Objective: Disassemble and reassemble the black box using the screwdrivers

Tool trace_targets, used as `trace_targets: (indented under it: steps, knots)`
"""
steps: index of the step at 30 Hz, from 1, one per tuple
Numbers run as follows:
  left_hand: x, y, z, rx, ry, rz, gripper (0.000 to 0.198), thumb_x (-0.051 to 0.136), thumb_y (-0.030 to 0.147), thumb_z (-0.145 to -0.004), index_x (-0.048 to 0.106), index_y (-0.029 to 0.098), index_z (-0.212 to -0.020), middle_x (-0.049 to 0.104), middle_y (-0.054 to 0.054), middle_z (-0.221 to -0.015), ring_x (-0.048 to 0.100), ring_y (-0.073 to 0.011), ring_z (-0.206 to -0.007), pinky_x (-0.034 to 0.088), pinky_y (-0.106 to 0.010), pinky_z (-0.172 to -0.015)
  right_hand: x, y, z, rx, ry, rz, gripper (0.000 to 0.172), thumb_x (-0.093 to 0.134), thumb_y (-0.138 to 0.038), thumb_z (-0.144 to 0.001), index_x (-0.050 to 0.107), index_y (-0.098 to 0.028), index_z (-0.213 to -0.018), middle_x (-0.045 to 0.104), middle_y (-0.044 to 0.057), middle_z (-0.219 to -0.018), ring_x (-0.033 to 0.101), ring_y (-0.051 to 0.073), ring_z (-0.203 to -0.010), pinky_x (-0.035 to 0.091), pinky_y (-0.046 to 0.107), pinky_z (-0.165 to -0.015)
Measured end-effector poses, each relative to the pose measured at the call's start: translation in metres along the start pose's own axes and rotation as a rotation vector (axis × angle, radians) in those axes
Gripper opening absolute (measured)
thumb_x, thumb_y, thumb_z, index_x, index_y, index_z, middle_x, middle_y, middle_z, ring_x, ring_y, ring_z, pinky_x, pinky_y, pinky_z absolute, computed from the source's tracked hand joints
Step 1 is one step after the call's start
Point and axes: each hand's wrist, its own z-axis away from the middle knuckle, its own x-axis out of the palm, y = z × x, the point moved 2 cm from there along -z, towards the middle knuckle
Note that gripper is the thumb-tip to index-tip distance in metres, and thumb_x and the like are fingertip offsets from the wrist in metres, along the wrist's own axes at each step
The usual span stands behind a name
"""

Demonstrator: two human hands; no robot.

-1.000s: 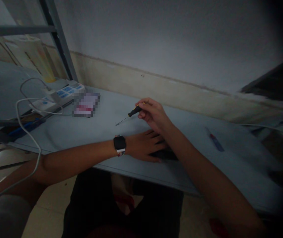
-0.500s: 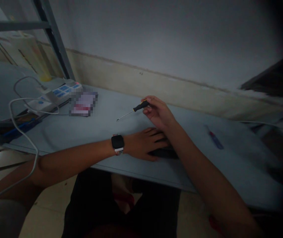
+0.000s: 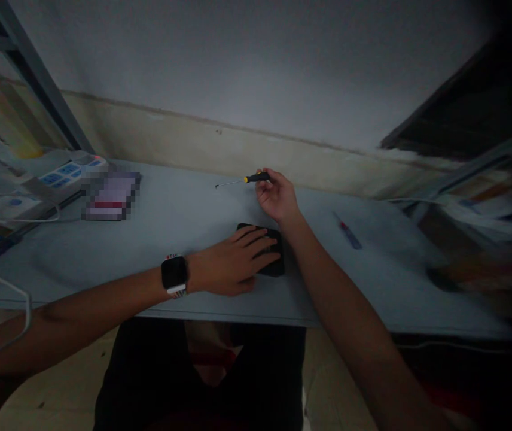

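Note:
My right hand (image 3: 276,196) is closed round a thin screwdriver (image 3: 249,179) with a black and yellow handle; its shaft points left, lifted above the table (image 3: 170,239). My left hand (image 3: 233,261), with a dark watch (image 3: 174,274) on the wrist, lies flat with fingers stretched over a small black device (image 3: 270,257) on the table, pressing on it. The device is partly hidden under the fingers.
A blue and red tool (image 3: 349,233) lies on the table to the right. A power strip (image 3: 61,178) with white cables (image 3: 9,209) and a blurred packet (image 3: 110,194) sit at the left. A metal rack post (image 3: 36,78) stands at the back left; clutter fills the right side.
The view has swung right. My right hand has lifted the screwdriver further from the device, its shaft now nearly level. The black device shows more from under my left hand.

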Motion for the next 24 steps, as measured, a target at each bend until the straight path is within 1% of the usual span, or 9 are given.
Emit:
trace_targets:
  steps: [3,5,8,10,12,16,20,22,24]
  knots:
    - [-0.002,0.051,-0.009,-0.002,0.013,0.209,0.063,0.062,0.025,-0.101,0.051,0.013,-0.162,0.051,-0.023,-0.17,0.047,-0.0394,-0.161,0.032,-0.058,-0.137,-0.021,-0.006,-0.007,-0.046,0.024,-0.015,0.014,0.075,-0.012,-0.092,0.07,-0.02,-0.082,0.08,-0.002,-0.084,0.049,0.0,-0.047,0.065,0.01,-0.064]
    - [0.005,0.086,-0.016,-0.059,0.015,0.483,0.078,0.065,0.033,-0.1,0.038,0.015,-0.171,0.05,-0.023,-0.17,0.054,-0.0379,-0.155,0.045,-0.054,-0.13,-0.031,-0.008,-0.011,-0.07,0.022,-0.012,0.019,0.084,-0.013,-0.085,0.068,-0.022,-0.081,0.08,-0.004,-0.081,0.049,0.0,-0.046,0.066,0.011,-0.062]
    - [0.028,0.126,-0.026,-0.167,0.031,0.871,0.112,0.077,0.047,-0.091,0.015,0.018,-0.18,0.041,-0.023,-0.176,0.051,-0.0413,-0.158,0.054,-0.055,-0.123,-0.041,-0.009,-0.016,-0.102,0.01,-0.008,0.026,0.091,-0.015,-0.079,0.066,-0.023,-0.081,0.08,-0.006,-0.079,0.05,0.001,-0.045,0.067,0.014,-0.059]
    - [0.043,0.142,-0.032,-0.28,0.093,1.024,0.114,0.077,0.042,-0.089,0.012,0.019,-0.181,0.035,-0.023,-0.179,0.044,-0.0419,-0.162,0.05,-0.056,-0.128,-0.045,-0.008,-0.017,-0.109,0.003,-0.008,0.027,0.091,-0.017,-0.079,0.065,-0.023,-0.081,0.08,-0.006,-0.078,0.049,0.001,-0.044,0.067,0.014,-0.058]
    - [0.054,0.152,-0.036,-0.418,0.208,1.158,0.11,0.075,0.033,-0.088,0.017,0.021,-0.18,0.043,-0.021,-0.172,0.049,-0.0393,-0.157,0.046,-0.057,-0.131,-0.046,-0.006,-0.017,-0.111,0.0,-0.013,0.027,0.091,-0.017,-0.079,0.065,-0.023,-0.081,0.08,-0.006,-0.078,0.049,0.001,-0.044,0.067,0.014,-0.057]
    - [0.068,0.164,-0.043,-0.578,0.339,1.377,0.104,0.074,0.032,-0.089,0.02,0.024,-0.178,0.034,-0.019,-0.176,0.038,-0.0384,-0.163,0.033,-0.06,-0.139,-0.047,-0.005,-0.016,-0.117,0.019,-0.036,0.025,0.089,-0.015,-0.08,0.065,-0.022,-0.081,0.081,-0.006,-0.078,0.05,0.0,-0.046,0.066,0.012,-0.06]
    - [0.075,0.166,-0.053,-0.598,0.422,1.551,0.101,0.074,0.03,-0.087,0.025,0.027,-0.175,0.028,-0.016,-0.181,0.033,-0.0373,-0.168,0.029,-0.059,-0.14,-0.046,-0.005,-0.014,-0.115,0.049,-0.062,0.024,0.087,-0.014,-0.08,0.065,-0.022,-0.079,0.08,-0.006,-0.076,0.047,-0.001,-0.045,0.063,0.01,-0.06]
    - [0.075,0.164,-0.058,-0.568,0.489,1.602,0.096,0.071,0.025,-0.086,0.03,0.027,-0.172,0.034,-0.014,-0.18,0.032,-0.0351,-0.169,0.026,-0.058,-0.142,-0.046,-0.004,-0.013,-0.115,0.059,-0.072,0.024,0.087,-0.013,-0.08,0.065,-0.022,-0.078,0.08,-0.006,-0.076,0.047,0.0,-0.045,0.063,0.011,-0.059]
    - [0.074,0.164,-0.062,-0.521,0.541,1.661,0.091,0.07,0.024,-0.085,0.036,0.025,-0.169,0.042,-0.013,-0.175,0.036,-0.0337,-0.167,0.028,-0.056,-0.141,-0.046,-0.004,-0.012,-0.115,0.064,-0.082,0.023,0.087,-0.012,-0.08,0.066,-0.022,-0.079,0.08,-0.006,-0.076,0.047,0.0,-0.045,0.064,0.012,-0.059]
